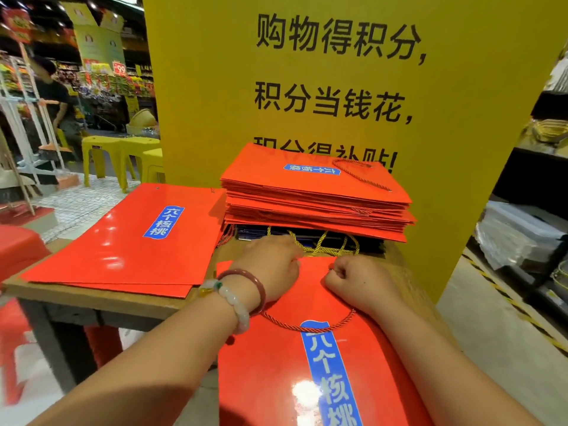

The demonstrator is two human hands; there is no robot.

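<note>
Head view: looks like mid-way through fitting the rope handle [307,326] on the red bag [270,379], laid flat on the worktop [92,301] at 6 o'clock with its mouth edge toward 12. Gripping that top edge with the left hand [270,265], curled over it. Balled up tight with the right hand [358,279] just beside at 1, seemingly pinching the handle's end at the edge, hard to say for sure. Probably next: pulling that end snug and knotting it. Needs the edge kept pinned and a gentle tug, no ripping the paper. Around: tall stack of red bags [313,195] at 12, with gold cords [322,245] poking out underneath, right by the left fingers, so easy to snag. More flat bags [123,247] at 10, big yellow sign [307,87] behind at 12.
</note>
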